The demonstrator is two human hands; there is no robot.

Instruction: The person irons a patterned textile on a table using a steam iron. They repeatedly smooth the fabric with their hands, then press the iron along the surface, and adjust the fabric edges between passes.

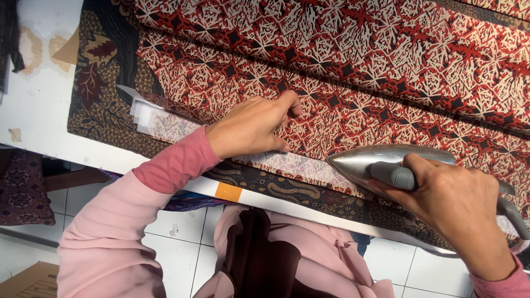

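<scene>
Two hands work over a white table [38, 110] whose edge runs diagonally from the left side toward the lower right. Red, black and cream patterned cloth [353, 66] fills the upper right, lying in long folds, over a darker brown patterned cloth [102, 105] at upper left. Along the near edge of the red cloth runs a pale strip [298, 164], with white layers fanning out at its left end. The left hand [251, 128], fingers curled loosely, presses flat on the red cloth at centre frame, thumb on the strip. The right hand [455, 204] is wrapped around the grey handle of a metal iron [367, 161] at lower right, its tip on the strip. An orange rectangular sticker [228, 192] sits on the table edge, low centre. A cardboard box [27, 281] shows at lower left on the tiled floor.
</scene>
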